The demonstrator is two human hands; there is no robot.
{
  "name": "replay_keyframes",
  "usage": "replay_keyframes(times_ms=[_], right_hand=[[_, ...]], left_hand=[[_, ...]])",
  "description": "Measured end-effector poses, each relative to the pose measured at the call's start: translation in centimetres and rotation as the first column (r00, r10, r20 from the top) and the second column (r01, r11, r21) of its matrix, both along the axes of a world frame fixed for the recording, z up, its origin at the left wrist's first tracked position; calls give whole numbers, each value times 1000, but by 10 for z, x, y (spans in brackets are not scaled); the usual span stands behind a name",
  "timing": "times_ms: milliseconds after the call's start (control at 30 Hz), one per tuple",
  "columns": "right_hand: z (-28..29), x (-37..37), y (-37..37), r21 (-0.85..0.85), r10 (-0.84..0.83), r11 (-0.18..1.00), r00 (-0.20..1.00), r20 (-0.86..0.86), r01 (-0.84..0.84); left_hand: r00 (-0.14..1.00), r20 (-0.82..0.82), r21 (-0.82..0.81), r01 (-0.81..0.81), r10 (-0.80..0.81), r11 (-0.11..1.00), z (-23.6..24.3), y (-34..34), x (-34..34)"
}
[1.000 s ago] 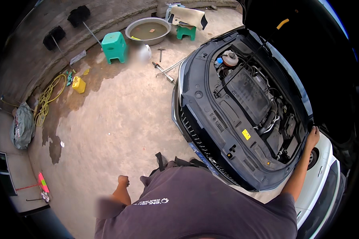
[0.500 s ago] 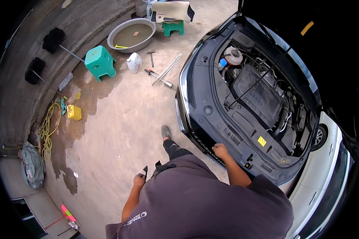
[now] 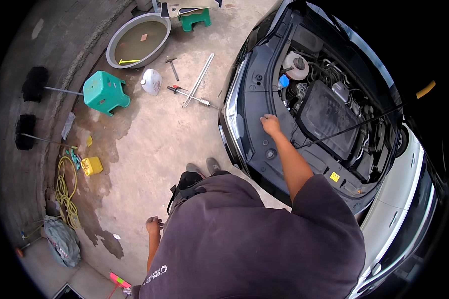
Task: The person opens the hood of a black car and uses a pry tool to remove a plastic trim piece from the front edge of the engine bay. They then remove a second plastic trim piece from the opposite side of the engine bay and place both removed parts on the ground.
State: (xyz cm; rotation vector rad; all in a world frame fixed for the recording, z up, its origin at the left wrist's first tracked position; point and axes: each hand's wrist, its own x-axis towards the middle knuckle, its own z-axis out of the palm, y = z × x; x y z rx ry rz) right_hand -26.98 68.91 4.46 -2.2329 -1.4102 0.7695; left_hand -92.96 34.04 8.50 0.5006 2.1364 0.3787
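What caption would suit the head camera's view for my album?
Right hand beside an open engine bay, left hand away from it, hammer and basin beyond.

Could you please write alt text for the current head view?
A person stands at a car's open engine bay, right hand over its front trim, left hand at their side. On the ground to the left are a hammer, white jug, green stool and grey basin.

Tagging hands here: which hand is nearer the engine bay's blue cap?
Right: the right hand is below the blue cap in the picture; the left hand is farther off, beside the torso.
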Motion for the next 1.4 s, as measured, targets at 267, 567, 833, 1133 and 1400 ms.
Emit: replay_keyframes(times_ms=[267,567,833,1133,1400], right_hand=[[-27,3,112,-245,-586,803,644,-492,544],[-34,-19,156,-324,-773,632,539,-335,705],[-26,-25,163,-322,-794,606,522,-313,728],[-22,-28,172,-284,-792,602,511,-334,746],[-18,-27,170,-283,-806,583,499,-319,761]], left_hand=[[831,-61,71,556,-553,828,-147,140,-104],[957,110,-84,280,-270,956,-54,469,-131],[868,93,-111,495,-487,862,-65,621,-110],[454,97,-1,890,-885,457,-80,659,-14],[652,186,-129,758,-735,640,-99,683,-24]])
